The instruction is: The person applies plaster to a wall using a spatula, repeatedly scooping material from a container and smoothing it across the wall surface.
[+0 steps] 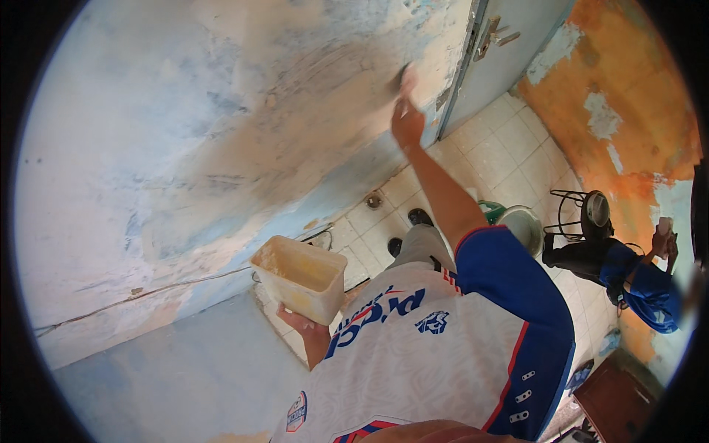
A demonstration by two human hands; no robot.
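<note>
My left hand [301, 323] grips a cream plastic tub [299, 301] by its lower side, close to my body. The tub is rectangular and tilted, and yellowish residue coats its inside. My right arm reaches up to the patchy wall [244, 133], near the door frame. Closed fingers of my right hand [407, 122] hold a small flat tool with a dark edge [404, 73] against the wall. Blur and the hand hide its exact kind. Around it the wall shows smeared beige filler over blue and white paint.
A grey door [509, 55] with a metal handle [493, 37] stands beyond my right hand. Pale tiles [487, 159] cover the floor, with a bucket [523, 227] and a black-legged stool [572, 210] on it. Another person in blue [639, 284] is at the right, by an orange wall [628, 96].
</note>
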